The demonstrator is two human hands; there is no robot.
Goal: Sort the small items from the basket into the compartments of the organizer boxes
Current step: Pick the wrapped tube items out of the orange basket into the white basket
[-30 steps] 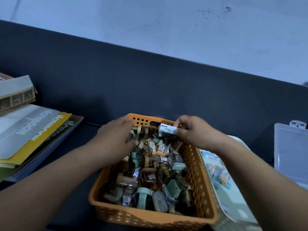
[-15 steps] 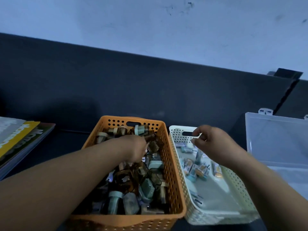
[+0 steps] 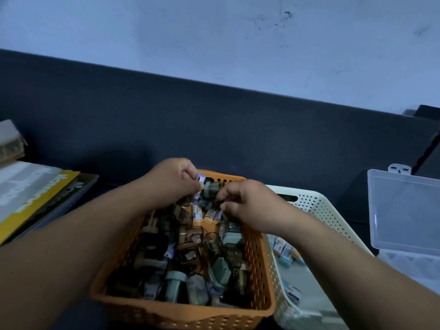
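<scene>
An orange perforated basket (image 3: pixel 258 263) in front of me is full of small items (image 3: pixel 190 253): dark, brown and pale green pieces and little white packets. Both hands are over its far end. My left hand (image 3: pixel 175 183) has its fingers curled round a small white packet (image 3: pixel 201 181). My right hand (image 3: pixel 247 206) has thumb and forefinger curled, pinching at a dark green item (image 3: pixel 210 189) that lies between the two hands. A clear organizer box (image 3: pixel 404 210) stands at the right with its lid up; its compartments are blurred.
A white perforated basket (image 3: pixel 319 208) touches the orange one on the right and holds several small packets (image 3: pixel 283 252). Stacked magazines (image 3: pixel 35 194) lie at the left. A dark wall panel runs behind the baskets.
My right hand has come back from over the white basket to the orange basket's far end. My left hand has risen out of the pile with a white packet.
</scene>
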